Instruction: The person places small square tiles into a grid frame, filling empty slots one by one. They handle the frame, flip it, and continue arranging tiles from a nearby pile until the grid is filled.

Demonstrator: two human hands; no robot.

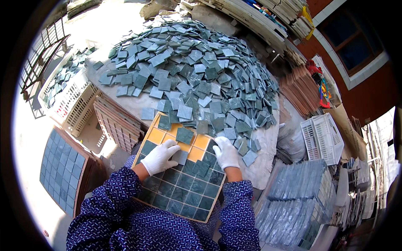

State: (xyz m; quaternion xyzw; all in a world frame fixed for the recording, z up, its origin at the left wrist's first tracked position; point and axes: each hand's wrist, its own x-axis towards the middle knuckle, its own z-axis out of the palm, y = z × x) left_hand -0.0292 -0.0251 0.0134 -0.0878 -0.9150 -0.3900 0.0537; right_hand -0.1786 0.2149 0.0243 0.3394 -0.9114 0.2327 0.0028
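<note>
Left hand [160, 158] seemingly touching tile [181, 157]; right hand [226, 153] at tray [196, 154].

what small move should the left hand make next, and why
Probably settle the grey tile squarely into the grid: the left hand already has its fingers at that tile, the right hand is at the right edge of the board, and the orange cell just beside the tile is bare.

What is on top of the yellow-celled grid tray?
On the grid tray, square green-grey tiles fill the lower rows; bare yellow cells show higher up. Whatever lies under the left hand and right hand is covered.
</note>
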